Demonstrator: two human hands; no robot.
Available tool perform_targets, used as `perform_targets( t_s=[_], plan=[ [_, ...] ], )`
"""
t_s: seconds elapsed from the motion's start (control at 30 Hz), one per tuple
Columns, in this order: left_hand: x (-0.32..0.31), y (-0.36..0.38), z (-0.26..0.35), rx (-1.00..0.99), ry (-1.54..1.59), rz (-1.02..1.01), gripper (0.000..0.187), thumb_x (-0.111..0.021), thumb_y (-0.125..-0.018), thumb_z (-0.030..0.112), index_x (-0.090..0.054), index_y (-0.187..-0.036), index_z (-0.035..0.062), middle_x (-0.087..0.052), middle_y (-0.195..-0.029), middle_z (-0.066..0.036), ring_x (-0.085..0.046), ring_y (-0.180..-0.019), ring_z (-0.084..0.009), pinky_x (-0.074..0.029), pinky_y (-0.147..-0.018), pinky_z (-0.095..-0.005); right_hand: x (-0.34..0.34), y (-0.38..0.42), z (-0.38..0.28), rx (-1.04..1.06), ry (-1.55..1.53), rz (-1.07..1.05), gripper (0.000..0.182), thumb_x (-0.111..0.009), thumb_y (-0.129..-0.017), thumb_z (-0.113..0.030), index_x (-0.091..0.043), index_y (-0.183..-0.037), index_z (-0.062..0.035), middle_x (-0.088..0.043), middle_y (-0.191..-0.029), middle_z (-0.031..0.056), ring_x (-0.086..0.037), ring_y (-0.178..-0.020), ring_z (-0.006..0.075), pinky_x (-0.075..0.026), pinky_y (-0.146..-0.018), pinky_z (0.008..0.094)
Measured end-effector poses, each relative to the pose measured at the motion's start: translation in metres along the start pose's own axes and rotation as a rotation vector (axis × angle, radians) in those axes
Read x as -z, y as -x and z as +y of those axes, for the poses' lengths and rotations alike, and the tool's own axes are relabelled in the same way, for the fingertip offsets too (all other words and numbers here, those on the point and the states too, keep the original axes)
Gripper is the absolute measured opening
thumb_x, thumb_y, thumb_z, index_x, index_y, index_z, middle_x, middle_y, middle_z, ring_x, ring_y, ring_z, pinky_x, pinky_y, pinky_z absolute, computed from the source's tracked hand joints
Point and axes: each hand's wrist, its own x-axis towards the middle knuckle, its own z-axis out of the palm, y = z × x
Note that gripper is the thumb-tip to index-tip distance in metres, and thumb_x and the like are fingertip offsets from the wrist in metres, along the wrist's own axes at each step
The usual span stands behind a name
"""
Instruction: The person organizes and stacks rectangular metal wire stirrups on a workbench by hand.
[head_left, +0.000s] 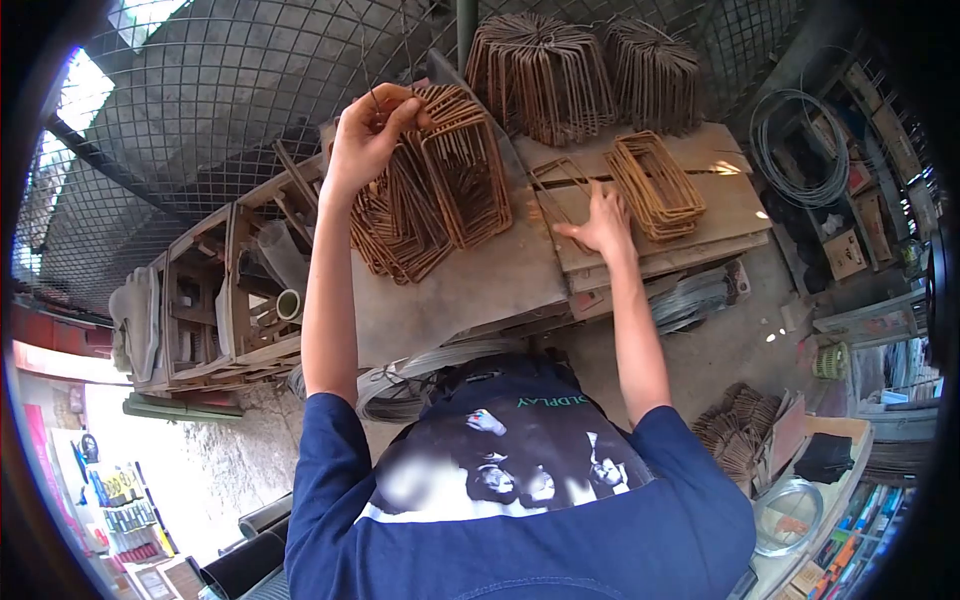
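My left hand (372, 138) is raised at the upper left end of a bundle of rusty rectangular steel stirrups (468, 185). Its thumb and fingers are pinched together, and what lies between them is hard to make out. More stirrups fan out below that hand in a twisted stack (395, 235). On the board, my right hand (606, 226) is lowered with thumb and fingers apart, beside a single thin stirrup (548, 180) lying flat. Just right of it lies a neat pile of rusty stirrups (655, 187).
Two tall stacks of bent stirrups (540, 75) stand at the back against wire mesh (260, 90). A wooden shelf frame (232, 285) is at left. Wire coils lie under the table (450, 305), and another coil (800, 148) hangs at right.
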Motion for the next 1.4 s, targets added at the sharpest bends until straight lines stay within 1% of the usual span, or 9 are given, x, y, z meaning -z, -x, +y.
perform_targets(
  t_s=[0.1,0.23,0.4,0.5,0.57,1.03,1.13,1.27,1.4],
  plan=[
    [-0.001,-0.002,-0.004,-0.017,-0.023,0.016,0.015,-0.056,-0.095,0.011,-0.06,-0.094,-0.0025,-0.067,-0.08,-0.005,-0.065,-0.079,-0.0101,-0.053,-0.074,-0.0246,-0.003,0.005,0.016,0.039,-0.26,-0.079,0.104,-0.085,-0.06,-0.048,-0.034,-0.137,0.0015,-0.044,-0.129,0.0335,-0.043,-0.123,0.0456,-0.038,-0.1,0.0559],
    [-0.007,-0.003,-0.002,-0.016,-0.045,0.022,0.015,-0.057,-0.095,0.012,-0.061,-0.093,-0.0019,-0.067,-0.079,-0.004,-0.064,-0.077,-0.0091,-0.052,-0.072,-0.0237,0.002,0.01,0.008,-0.041,-0.208,-0.04,0.105,-0.086,-0.059,-0.044,-0.032,-0.139,-0.0007,-0.045,-0.127,0.0328,-0.043,-0.123,0.0458,-0.037,-0.101,0.0555],
    [-0.002,-0.001,-0.008,-0.02,-0.039,0.031,0.015,-0.058,-0.095,0.013,-0.062,-0.094,-0.0009,-0.067,-0.078,-0.003,-0.063,-0.075,-0.0076,-0.05,-0.07,-0.022,0.006,0.004,0.0,-0.141,-0.227,-0.145,0.112,-0.089,-0.056,-0.037,-0.024,-0.141,-0.0023,-0.04,-0.132,0.0335,-0.041,-0.124,0.0457,-0.036,-0.101,0.0567],
    [0.002,0.002,-0.007,-0.017,-0.098,-0.016,0.017,-0.056,-0.096,0.011,-0.059,-0.099,-0.0051,-0.066,-0.085,-0.007,-0.065,-0.084,-0.014,-0.055,-0.078,-0.0291,0.01,0.009,-0.005,-0.161,-0.227,-0.136,0.111,-0.09,-0.055,-0.034,-0.024,-0.139,-0.0033,-0.041,-0.132,0.0328,-0.04,-0.125,0.0457,-0.036,-0.102,0.0575],
    [-0.001,0.004,-0.006,-0.015,-0.052,0.029,0.016,-0.057,-0.095,0.014,-0.062,-0.093,-0.0007,-0.067,-0.078,-0.002,-0.061,-0.073,-0.0072,-0.049,-0.068,-0.0222,0.009,0.01,-0.001,-0.149,-0.247,-0.131,0.111,-0.09,-0.055,-0.033,-0.024,-0.139,-0.0036,-0.041,-0.133,0.0322,-0.04,-0.125,0.0452,-0.036,-0.102,0.0568],
    [-0.001,0.005,-0.005,0.0,-0.054,0.01,0.014,-0.059,-0.094,0.012,-0.063,-0.094,-0.0015,-0.069,-0.08,-0.004,-0.063,-0.076,-0.008,-0.05,-0.069,-0.0223,0.013,0.006,0.01,-0.139,-0.28,-0.073,0.113,-0.088,-0.055,-0.034,-0.023,-0.142,-0.0023,-0.047,-0.13,0.0293,-0.046,-0.122,0.0415,-0.038,-0.102,0.0494],
    [0.0,0.007,0.0,0.054,-0.063,0.03,0.014,-0.06,-0.093,0.011,-0.064,-0.096,-0.0022,-0.069,-0.082,-0.005,-0.065,-0.08,-0.0091,-0.05,-0.072,-0.0228,0.027,0.005,0.018,-0.136,-0.402,-0.034,0.11,-0.089,-0.056,-0.031,-0.026,-0.141,-0.0006,-0.048,-0.129,0.03,-0.048,-0.12,0.041,-0.041,-0.1,0.0497],
    [0.001,0.006,0.0,0.062,-0.03,-0.009,0.012,-0.061,-0.092,0.009,-0.063,-0.096,-0.0024,-0.069,-0.084,-0.005,-0.065,-0.081,-0.0103,-0.051,-0.075,-0.024,0.052,0.007,0.014,-0.102,-0.818,0.148,0.103,-0.088,-0.062,-0.03,-0.028,-0.14,-0.0011,-0.047,-0.127,0.0311,-0.051,-0.117,0.0392,-0.042,-0.099,0.0515],
    [-0.001,0.005,-0.001,0.063,-0.046,-0.007,0.013,-0.062,-0.092,0.01,-0.063,-0.095,-0.0023,-0.069,-0.084,-0.006,-0.066,-0.081,-0.0105,-0.052,-0.074,-0.0243,0.094,-0.002,-0.005,-0.002,-1.136,0.188,0.096,-0.085,-0.066,-0.029,-0.028,-0.14,-0.0024,-0.046,-0.127,0.0293,-0.05,-0.117,0.0349,-0.046,-0.097,0.0458]
  ],
)
